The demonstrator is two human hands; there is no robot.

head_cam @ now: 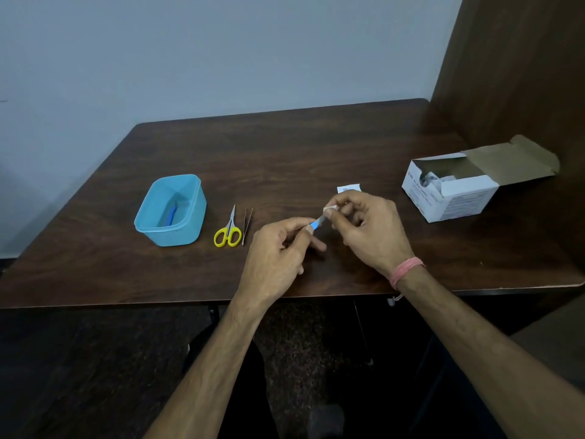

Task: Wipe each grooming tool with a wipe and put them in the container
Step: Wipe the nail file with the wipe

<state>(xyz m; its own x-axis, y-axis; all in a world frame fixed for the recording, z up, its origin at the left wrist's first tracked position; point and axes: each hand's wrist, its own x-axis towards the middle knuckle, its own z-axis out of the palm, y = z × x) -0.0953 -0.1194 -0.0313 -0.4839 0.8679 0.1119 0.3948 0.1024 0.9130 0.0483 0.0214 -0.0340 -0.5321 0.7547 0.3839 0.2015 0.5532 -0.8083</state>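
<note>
My left hand (278,248) pinches the blue handle of a small grooming tool (316,223) just above the table. My right hand (367,229) holds a small white wipe (327,210) folded around the tool's far tip. A light blue plastic container (171,210) stands at the left, with one blue tool (172,214) lying inside it. Yellow-handled scissors (228,231) and thin metal tweezers (247,224) lie side by side on the table between the container and my hands.
A torn white wipe wrapper (348,187) lies just beyond my right hand. An open white cardboard box of wipes (452,191) sits at the right, near a brown wooden panel (519,74). The dark wooden table (285,153) ends close to my wrists.
</note>
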